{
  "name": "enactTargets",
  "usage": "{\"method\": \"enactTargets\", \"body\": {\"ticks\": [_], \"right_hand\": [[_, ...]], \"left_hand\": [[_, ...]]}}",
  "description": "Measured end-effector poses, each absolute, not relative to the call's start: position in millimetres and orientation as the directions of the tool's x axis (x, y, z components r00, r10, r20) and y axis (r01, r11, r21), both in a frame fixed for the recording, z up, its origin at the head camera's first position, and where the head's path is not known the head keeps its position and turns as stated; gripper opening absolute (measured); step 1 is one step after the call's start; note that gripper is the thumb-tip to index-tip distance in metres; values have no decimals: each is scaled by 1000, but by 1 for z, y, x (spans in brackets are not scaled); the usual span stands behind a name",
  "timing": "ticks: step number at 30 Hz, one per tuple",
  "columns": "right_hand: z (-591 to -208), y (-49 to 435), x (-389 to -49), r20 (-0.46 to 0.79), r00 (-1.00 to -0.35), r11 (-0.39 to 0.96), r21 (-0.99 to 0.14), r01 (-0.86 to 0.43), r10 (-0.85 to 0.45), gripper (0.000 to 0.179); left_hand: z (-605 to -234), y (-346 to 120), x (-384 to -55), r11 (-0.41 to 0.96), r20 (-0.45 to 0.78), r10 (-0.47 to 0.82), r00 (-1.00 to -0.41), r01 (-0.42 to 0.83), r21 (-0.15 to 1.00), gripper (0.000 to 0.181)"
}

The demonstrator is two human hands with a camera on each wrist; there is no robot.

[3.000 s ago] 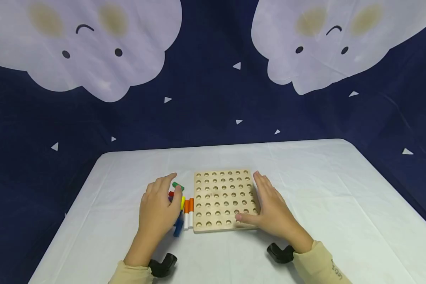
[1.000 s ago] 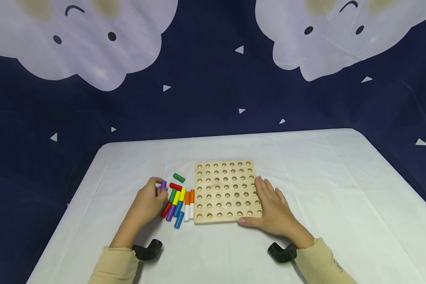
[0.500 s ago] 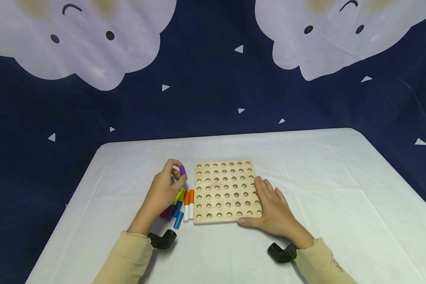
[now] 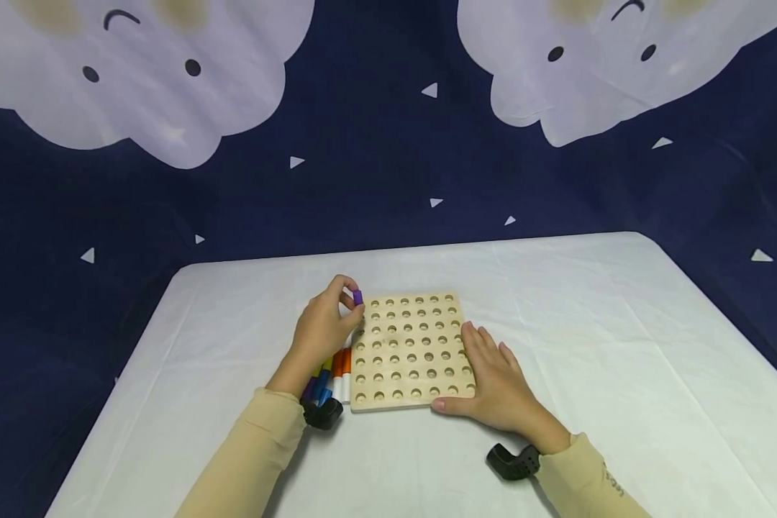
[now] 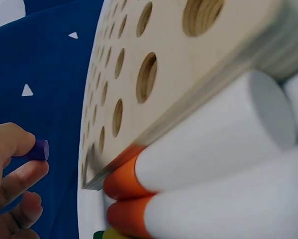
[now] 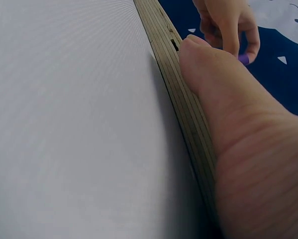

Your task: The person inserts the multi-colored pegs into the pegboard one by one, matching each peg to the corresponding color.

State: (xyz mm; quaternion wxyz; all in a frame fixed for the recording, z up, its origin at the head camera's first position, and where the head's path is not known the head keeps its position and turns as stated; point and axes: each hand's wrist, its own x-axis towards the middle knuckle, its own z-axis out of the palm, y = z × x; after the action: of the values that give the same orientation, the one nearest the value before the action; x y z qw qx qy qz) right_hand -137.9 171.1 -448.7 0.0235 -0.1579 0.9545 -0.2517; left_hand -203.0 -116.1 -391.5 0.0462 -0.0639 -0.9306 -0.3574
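Note:
My left hand (image 4: 326, 324) pinches a short purple peg (image 4: 357, 297) between thumb and fingertips, over the far left corner of a wooden peg board (image 4: 408, 352). In the left wrist view the purple peg (image 5: 39, 150) sticks out from between the fingertips, apart from the board (image 5: 163, 94). Rows of round holes cover the board's top, and no peg stands in those that show. My right hand (image 4: 495, 381) rests along the board's right edge, fingers extended, thumb at the near edge. From the right wrist, the thumb (image 6: 213, 74) lies against the board's layered side (image 6: 181, 99).
Two orange-and-white pegs (image 4: 337, 388) lie side by side against the board's left edge. Blue, yellow and purple pegs (image 4: 324, 378) lie beyond them, partly hidden under the left wrist. A white cloth covers the table (image 4: 557, 324); a dark blue backdrop (image 4: 362, 144) hangs behind.
My left hand opened over the pegs earlier, then picked up the purple peg and carried it right and away to the board's far left corner. The right hand has stayed at the board's edge.

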Motion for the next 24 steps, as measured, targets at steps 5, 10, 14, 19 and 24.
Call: {"method": "enactTargets", "body": {"ticks": [5,10,14,19,24], "right_hand": [[-450,172,-138,36,-948,823,-486,-292,-315,136],[-450,172,-138,38,-948,822,-488,-293,-316,135],[-449,172,-138,36,-948,822,-488,-293,-316,135],[-449,172,-137,35,-948,824,-485,-292,-316,135],[-448,173,-138,31,-950,827,-485,-286,-311,135]], "left_hand": [[-394,-108,-213,742,144,94,-985,165,649,20],[-393,-101,-224,773,134,105,-985,165,612,17],[-393,-98,-229,808,114,118,-986,163,566,15],[-395,-96,-232,841,101,144,-984,175,512,17],[-396,-93,-233,873,93,164,-982,188,450,24]]}}
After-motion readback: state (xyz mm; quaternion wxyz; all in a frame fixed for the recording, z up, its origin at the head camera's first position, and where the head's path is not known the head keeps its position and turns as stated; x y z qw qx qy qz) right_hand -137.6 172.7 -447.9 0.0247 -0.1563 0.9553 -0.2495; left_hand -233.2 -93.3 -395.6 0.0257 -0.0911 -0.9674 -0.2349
